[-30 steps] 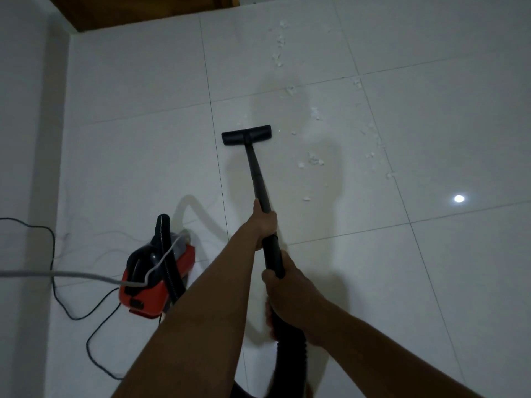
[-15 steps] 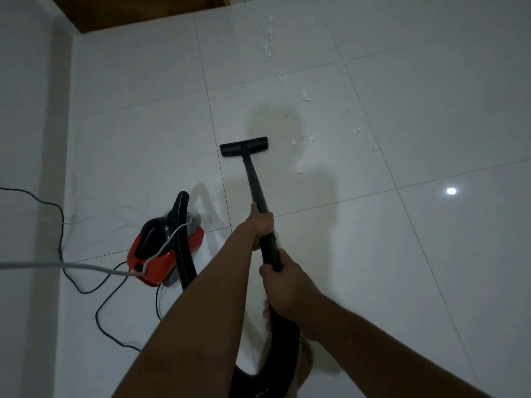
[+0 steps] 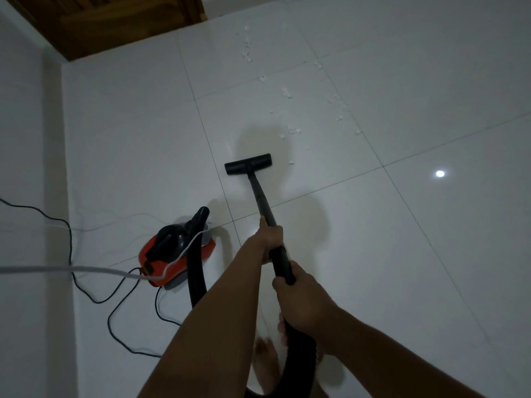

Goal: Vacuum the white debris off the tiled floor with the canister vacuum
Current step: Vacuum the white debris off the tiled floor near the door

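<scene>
Several flecks of white debris point(image 3: 290, 129) dot the tiled floor point(image 3: 402, 254) at 1 o'clock from the black floor nozzle point(image 3: 248, 163). The nozzle has drawn back toward the person, and the nearest cluster, level with it half a second ago, now lies beyond it. The wand point(image 3: 260, 193) runs lengthwise toward about 11 o'clock, nozzle end farthest. The left hand point(image 3: 270, 235) grasps the wand and the right hand point(image 3: 298, 300) grips its hose end. The canister vacuum point(image 3: 175, 254) sits at 9 o'clock of the hands.

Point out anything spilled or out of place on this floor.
White debris lies scattered across the tiled floor beyond and right of the nozzle, not yet picked up. A black cord sprawls in loose loops beside the canister vacuum.
</scene>
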`<state>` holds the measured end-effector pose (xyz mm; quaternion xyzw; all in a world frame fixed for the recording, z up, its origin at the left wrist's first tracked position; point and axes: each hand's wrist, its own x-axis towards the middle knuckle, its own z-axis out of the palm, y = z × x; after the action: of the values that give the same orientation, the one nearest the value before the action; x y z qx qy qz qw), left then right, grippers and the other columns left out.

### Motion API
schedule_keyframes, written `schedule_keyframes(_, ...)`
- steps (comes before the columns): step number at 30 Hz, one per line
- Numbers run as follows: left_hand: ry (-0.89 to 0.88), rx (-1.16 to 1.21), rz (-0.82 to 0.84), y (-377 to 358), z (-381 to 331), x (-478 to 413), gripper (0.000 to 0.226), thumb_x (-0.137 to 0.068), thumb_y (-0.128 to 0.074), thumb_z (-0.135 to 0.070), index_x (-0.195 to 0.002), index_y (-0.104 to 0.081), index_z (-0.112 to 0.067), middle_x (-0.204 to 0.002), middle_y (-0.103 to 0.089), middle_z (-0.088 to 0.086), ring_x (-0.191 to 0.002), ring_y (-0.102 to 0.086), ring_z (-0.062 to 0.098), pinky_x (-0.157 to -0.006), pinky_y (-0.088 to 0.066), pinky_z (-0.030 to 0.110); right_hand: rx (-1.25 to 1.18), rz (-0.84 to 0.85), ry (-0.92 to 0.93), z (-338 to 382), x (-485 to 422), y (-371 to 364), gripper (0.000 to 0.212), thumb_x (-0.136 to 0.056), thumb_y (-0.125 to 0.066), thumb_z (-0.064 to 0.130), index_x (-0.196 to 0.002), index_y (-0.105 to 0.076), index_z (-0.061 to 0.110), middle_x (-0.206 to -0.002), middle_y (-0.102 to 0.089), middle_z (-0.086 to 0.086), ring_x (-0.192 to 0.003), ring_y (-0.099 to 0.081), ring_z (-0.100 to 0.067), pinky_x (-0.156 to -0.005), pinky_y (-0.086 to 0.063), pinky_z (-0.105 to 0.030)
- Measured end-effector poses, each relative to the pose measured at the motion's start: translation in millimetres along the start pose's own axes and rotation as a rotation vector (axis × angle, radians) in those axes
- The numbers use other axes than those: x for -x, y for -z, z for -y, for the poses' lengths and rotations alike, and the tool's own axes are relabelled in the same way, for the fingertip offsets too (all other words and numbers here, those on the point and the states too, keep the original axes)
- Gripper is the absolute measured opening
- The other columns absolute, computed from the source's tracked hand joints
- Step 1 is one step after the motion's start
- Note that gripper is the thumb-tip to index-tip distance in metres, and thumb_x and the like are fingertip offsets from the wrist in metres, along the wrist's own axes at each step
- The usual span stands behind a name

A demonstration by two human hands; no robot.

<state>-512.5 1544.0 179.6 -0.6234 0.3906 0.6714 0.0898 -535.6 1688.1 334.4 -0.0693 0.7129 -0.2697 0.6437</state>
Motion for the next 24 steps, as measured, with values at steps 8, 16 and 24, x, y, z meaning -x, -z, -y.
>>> schedule_keyframes(8,0.022,-0.098,0.078,-2,21,23,0.073,-0.099,-0.045,-0.017,-0.155,-0.003,-0.037,-0.113,-0.054,0.02,-0.074,-0.054,0.025,-0.064,-0.056,0.038,0.031,-0.078,0.033,-23,25,-24,0.042,-0.109,-0.043,0.024,-0.151,-0.04,0.017,-0.077,-0.056,-0.005,-0.033,-0.053,-0.001,-0.036,-0.041,-0.013)
schedule_keyframes(16,0.016,-0.162,0.127,-15,29,31,0.077,-0.101,-0.043,-0.018,-0.155,0.008,-0.038,-0.102,-0.053,0.014,-0.072,-0.055,0.022,-0.06,-0.052,0.037,0.026,-0.105,0.035,-36,34,-20,0.041,-0.108,-0.044,0.026,-0.148,-0.041,0.021,-0.076,-0.059,-0.007,-0.047,-0.059,-0.015,-0.052,-0.054,-0.028)
schedule_keyframes(24,0.019,-0.135,0.13,-20,28,14,0.074,-0.099,-0.044,-0.019,-0.154,0.0,-0.041,-0.093,-0.054,0.013,-0.069,-0.056,0.024,-0.067,-0.058,0.04,0.093,-0.106,0.082,-47,15,-16,0.041,-0.107,-0.045,0.029,-0.147,-0.042,0.021,-0.076,-0.054,0.001,-0.059,-0.06,-0.014,-0.061,-0.057,-0.031)
